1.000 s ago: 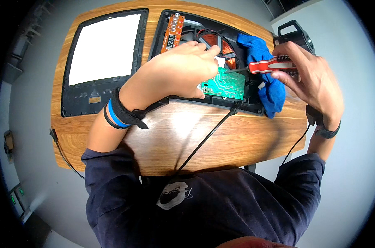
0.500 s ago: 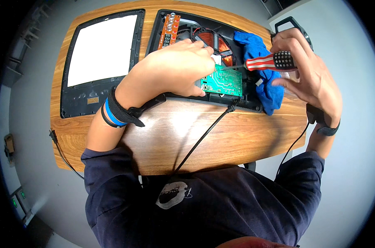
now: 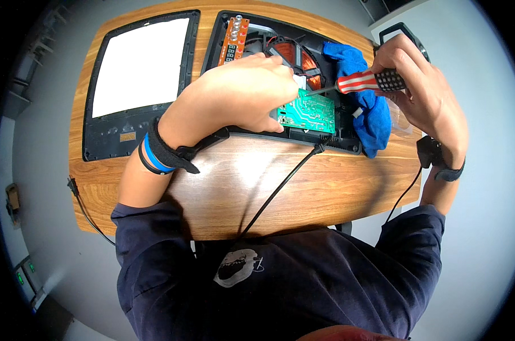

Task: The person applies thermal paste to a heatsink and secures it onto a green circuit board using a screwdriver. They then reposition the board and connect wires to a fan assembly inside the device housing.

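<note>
My left hand is closed on the near-left edge of a green circuit board, thumb at its lower corner. The board sits tilted over an open black appliance base with a copper coil inside. In my right hand is a screwdriver with a striped and starred red, white and blue handle, gripped by its end. Its shaft points left, and the tip lies at the board's upper edge. Whether the tip touches a part there is too small to tell. My left fingertips are partly hidden behind the hand.
An orange display board sits in the base's far left corner. A blue cloth drapes over its right side. Left of it lies a black cover with a white panel. A black power cord runs toward me across the wooden table.
My right hand and the screwdriver handle have shifted and turned slightly, the handle end a little higher and left. My left hand and the board have barely moved.
</note>
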The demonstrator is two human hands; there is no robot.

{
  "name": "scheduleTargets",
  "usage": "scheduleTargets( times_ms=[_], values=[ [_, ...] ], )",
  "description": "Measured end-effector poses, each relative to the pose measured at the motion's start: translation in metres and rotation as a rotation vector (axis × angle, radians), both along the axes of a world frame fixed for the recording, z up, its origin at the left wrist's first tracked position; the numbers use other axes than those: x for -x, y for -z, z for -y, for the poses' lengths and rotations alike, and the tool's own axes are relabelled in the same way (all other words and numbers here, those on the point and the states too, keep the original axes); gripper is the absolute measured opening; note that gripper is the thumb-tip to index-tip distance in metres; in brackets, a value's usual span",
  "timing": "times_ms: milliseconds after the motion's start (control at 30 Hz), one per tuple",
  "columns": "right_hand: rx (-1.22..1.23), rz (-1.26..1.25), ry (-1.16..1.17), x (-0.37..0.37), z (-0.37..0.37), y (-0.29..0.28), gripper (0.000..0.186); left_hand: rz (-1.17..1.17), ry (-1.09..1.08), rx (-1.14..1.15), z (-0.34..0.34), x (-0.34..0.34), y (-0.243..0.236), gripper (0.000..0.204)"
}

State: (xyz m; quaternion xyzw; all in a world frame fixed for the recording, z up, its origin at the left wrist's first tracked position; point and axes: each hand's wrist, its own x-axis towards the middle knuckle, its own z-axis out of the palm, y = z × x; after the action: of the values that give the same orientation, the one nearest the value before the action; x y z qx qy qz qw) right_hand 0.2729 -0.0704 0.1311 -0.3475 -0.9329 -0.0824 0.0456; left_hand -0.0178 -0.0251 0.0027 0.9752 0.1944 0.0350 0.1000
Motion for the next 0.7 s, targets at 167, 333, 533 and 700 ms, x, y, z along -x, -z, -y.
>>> scheduleTargets(
  times_ms=[167,333,533,700],
  values=[
    [0.086,0.064,0.199,-0.007,0.012,-0.003,0.046,0.042,0.007,0.011,0.0,0.002,0.003,0.08],
    [0.13,-0.128,0.098,-0.012,0.015,0.005,0.049,0.071,0.003,0.002,0.001,0.004,0.005,0.079],
    [0.085,-0.017,0.061,-0.005,0.019,-0.004,0.046,0.1,0.043,-0.039,-0.001,-0.002,0.006,0.077],
    [0.094,0.051,0.229,-0.012,0.021,0.004,0.041,0.067,0.005,-0.01,0.003,0.002,0.004,0.077]
  ],
)
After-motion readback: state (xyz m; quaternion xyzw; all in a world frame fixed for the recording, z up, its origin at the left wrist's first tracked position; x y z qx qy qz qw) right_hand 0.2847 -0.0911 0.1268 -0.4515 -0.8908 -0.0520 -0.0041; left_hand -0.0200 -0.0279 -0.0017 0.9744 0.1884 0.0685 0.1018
